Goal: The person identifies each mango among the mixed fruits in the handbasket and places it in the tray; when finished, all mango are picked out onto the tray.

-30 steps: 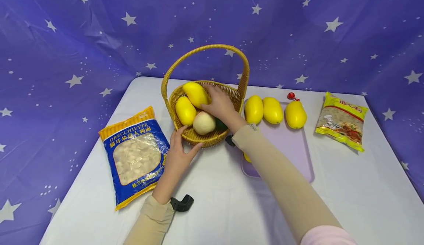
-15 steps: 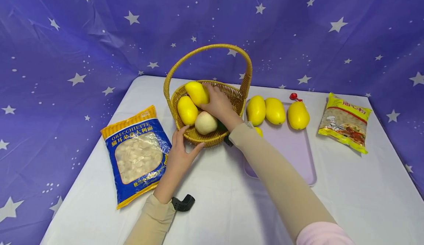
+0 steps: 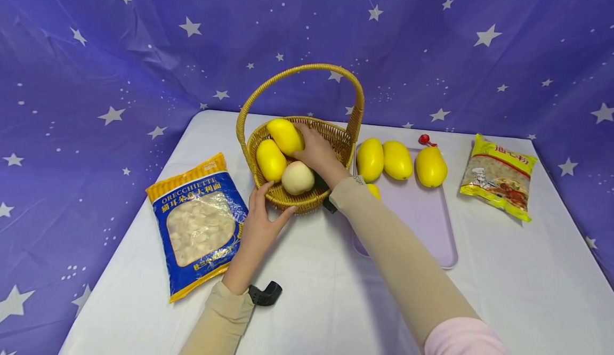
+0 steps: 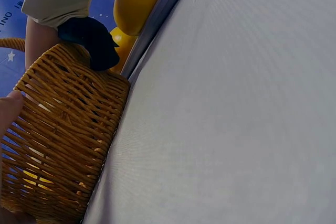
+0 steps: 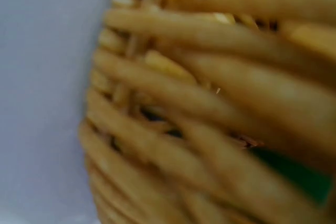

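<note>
In the head view a wicker basket (image 3: 314,201) with a tall arched handle holds two yellow mangoes, a pale peach (image 3: 298,178) and something dark green that is mostly hidden. My right hand (image 3: 315,150) reaches inside, thumb and fingers curled at the right end of the upper mango (image 3: 285,137). The other mango (image 3: 271,161) lies against the left wall. At the front left, my left hand (image 3: 259,227) touches the basket with thumb and fingers spread. The left wrist view shows a fingertip against the woven wall (image 4: 68,119); through the weave in the right wrist view, a green patch (image 5: 296,174) shows.
A lilac tray (image 3: 431,222) on the right bears several more yellow mangoes (image 3: 397,160), one partly behind my right sleeve. A red-wrapped candy (image 3: 425,139) lies behind it. A blue orecchiette bag (image 3: 199,227) lies at left, a yellow food packet (image 3: 499,178) at far right.
Both hands keep nearly the same places at the basket. The head view has shifted slightly, and my right forearm has moved a little left, baring more of a mango on the tray.
</note>
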Demonstrator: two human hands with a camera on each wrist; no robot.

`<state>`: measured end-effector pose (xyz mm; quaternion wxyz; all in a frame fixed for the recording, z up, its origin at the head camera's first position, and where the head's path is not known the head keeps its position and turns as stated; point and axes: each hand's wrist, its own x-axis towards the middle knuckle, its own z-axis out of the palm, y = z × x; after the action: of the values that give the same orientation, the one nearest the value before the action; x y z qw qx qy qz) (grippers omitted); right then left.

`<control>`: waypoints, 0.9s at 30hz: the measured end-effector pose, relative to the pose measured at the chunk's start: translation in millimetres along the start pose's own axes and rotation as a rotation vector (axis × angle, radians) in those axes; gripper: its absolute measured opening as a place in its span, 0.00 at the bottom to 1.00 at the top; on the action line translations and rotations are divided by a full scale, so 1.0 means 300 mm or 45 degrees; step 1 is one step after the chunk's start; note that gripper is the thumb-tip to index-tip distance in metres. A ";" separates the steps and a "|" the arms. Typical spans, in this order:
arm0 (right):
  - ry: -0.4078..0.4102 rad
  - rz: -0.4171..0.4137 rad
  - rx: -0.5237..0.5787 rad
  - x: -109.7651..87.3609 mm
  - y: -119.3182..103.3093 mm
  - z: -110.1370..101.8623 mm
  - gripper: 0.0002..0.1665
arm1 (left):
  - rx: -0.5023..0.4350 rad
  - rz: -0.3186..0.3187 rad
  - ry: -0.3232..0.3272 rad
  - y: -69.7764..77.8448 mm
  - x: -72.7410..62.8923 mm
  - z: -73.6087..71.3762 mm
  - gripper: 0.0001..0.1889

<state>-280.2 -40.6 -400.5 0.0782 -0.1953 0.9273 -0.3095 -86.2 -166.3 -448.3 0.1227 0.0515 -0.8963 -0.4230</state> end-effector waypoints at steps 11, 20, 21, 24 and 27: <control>0.022 -0.028 0.036 0.001 0.014 0.006 0.45 | 0.008 0.001 0.002 -0.004 0.002 0.005 0.40; 0.012 -0.034 0.102 -0.003 0.011 0.003 0.45 | -0.002 -0.004 0.004 -0.001 0.001 0.002 0.40; 0.010 -0.037 0.106 -0.004 0.010 0.003 0.45 | -0.003 -0.004 0.004 -0.001 0.001 0.002 0.40; 0.011 -0.050 0.104 -0.005 0.009 0.003 0.45 | -0.002 -0.005 0.006 -0.001 0.000 0.003 0.40; 0.018 -0.059 0.095 -0.005 0.009 0.004 0.45 | -0.001 -0.006 0.009 -0.001 -0.001 0.003 0.40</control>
<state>-279.2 -38.7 -403.0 0.0718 -0.2113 0.9110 -0.3469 -86.0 -165.8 -449.3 0.1250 0.0551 -0.8956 -0.4233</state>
